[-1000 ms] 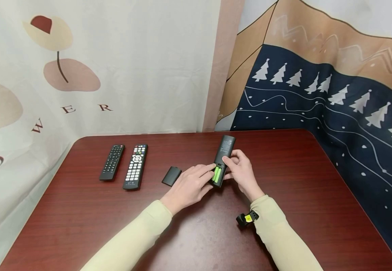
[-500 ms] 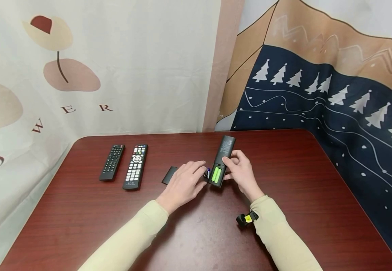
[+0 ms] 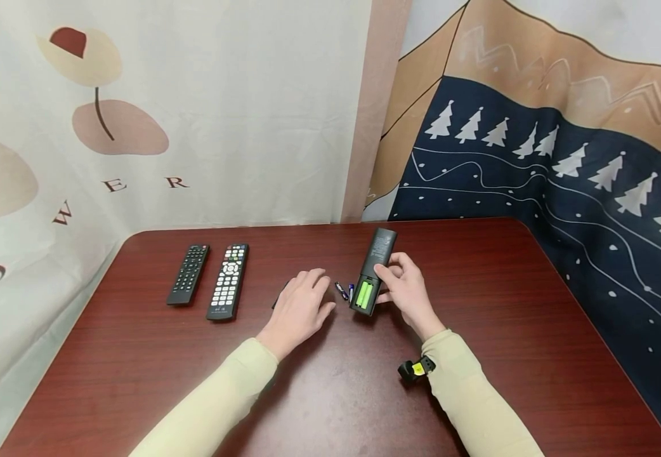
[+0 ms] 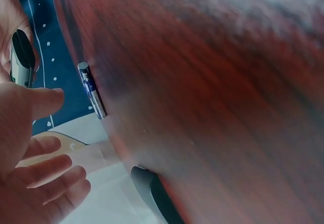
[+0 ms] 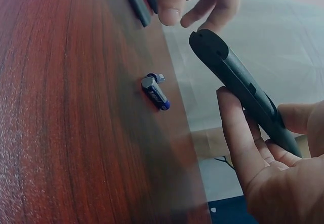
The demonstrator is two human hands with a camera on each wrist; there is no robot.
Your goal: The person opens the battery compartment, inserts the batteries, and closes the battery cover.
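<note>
My right hand (image 3: 407, 289) holds a black remote control (image 3: 379, 251) by its edges, back side up, thumb on its back and fingers beneath. Two green batteries (image 3: 364, 295) lie in its uncovered compartment. My left hand (image 3: 299, 311) hovers over the black battery cover (image 3: 276, 298), most of which it hides in the head view; the fingers are relaxed and hold nothing. In the left wrist view the cover (image 4: 154, 193) lies below and right of the fingers. Two blue-and-silver batteries (image 5: 156, 93) lie on the table between the hands, left of the held remote.
Two more remotes lie button side up at the left: a smaller black one (image 3: 189, 275) and a larger one with white buttons (image 3: 228, 281). The dark red table (image 3: 330, 393) ends at the back against a pale curtain (image 3: 262, 127) and a navy patterned cloth (image 3: 507, 165).
My left hand has come off the remote's battery compartment and moved left over the cover. Both loose batteries are now uncovered to view. The right hand and the remote have stayed in place.
</note>
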